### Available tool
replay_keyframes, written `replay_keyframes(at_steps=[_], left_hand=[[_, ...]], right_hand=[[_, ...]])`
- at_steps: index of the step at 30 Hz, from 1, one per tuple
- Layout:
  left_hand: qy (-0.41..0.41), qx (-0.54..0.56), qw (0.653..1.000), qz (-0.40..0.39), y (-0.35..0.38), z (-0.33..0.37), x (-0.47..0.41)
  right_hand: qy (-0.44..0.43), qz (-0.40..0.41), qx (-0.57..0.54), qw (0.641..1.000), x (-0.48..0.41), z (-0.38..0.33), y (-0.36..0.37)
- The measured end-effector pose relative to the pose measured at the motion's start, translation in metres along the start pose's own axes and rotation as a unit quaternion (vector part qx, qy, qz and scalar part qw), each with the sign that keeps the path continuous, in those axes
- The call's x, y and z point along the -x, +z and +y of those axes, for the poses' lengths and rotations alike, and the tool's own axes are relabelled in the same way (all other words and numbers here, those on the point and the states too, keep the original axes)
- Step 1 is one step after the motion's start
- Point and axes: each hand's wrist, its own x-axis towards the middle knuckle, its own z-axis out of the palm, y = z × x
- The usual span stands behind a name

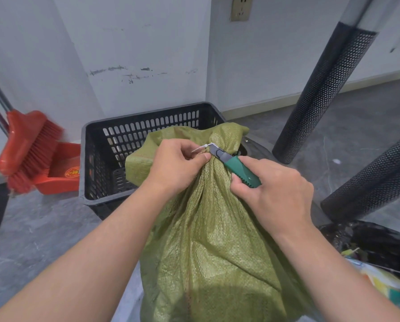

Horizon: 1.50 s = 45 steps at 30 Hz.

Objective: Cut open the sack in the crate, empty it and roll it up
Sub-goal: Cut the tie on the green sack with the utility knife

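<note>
A full green woven sack (213,247) stands upright in front of me, its neck gathered and bound by a white zip tie (202,148). My left hand (178,166) grips the sack's neck and pinches the tie's loose end. My right hand (273,194) holds a green-handled utility knife (237,167), whose grey tip rests against the tie at the neck. Behind the sack stands a black slotted plastic crate (106,159); whether the sack's base sits in it is hidden.
A red broom (29,149) and red dustpan (59,173) lean by the wall at the left. Two black perforated tubes (322,94) slant at the right. A black bag with rubbish (380,249) lies at the lower right. Grey floor surrounds everything.
</note>
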Motion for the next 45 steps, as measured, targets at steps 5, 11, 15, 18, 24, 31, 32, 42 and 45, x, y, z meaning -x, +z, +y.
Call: replay_keyframes(at_steps=[5,11,15,18,24,31,32,42,45], left_hand=[[0.017,-0.029,0.999,0.004,0.001,0.005,0.004],[0.016,-0.078,0.997,0.009,0.004,0.010,0.006],[0.011,-0.104,0.995,0.000,0.004,0.013,0.007],[0.006,-0.121,0.993,-0.011,0.002,0.017,0.009],[-0.008,-0.173,0.983,-0.068,0.001,0.023,0.017],[-0.009,-0.140,0.988,-0.063,0.010,0.024,0.030],[-0.010,-0.116,0.992,-0.051,0.008,0.024,0.028],[-0.024,0.000,0.999,-0.038,0.024,0.026,0.035],[-0.001,-0.038,0.999,-0.010,0.029,0.027,0.036]], right_hand=[[0.001,-0.005,-0.001,1.000,-0.001,-0.003,-0.001],[0.012,-0.026,0.032,0.999,-0.005,-0.003,-0.006],[0.024,-0.056,0.050,0.997,-0.006,-0.008,-0.008],[0.049,-0.088,0.060,0.993,-0.008,-0.010,-0.012],[0.084,-0.078,0.080,0.990,-0.016,-0.013,-0.014],[0.174,-0.020,0.001,0.985,-0.020,0.010,-0.028],[0.169,-0.018,-0.009,0.985,-0.018,0.006,-0.026],[0.239,-0.028,-0.179,0.954,-0.015,-0.001,-0.024],[0.277,-0.064,-0.274,0.919,-0.015,-0.004,-0.026]])
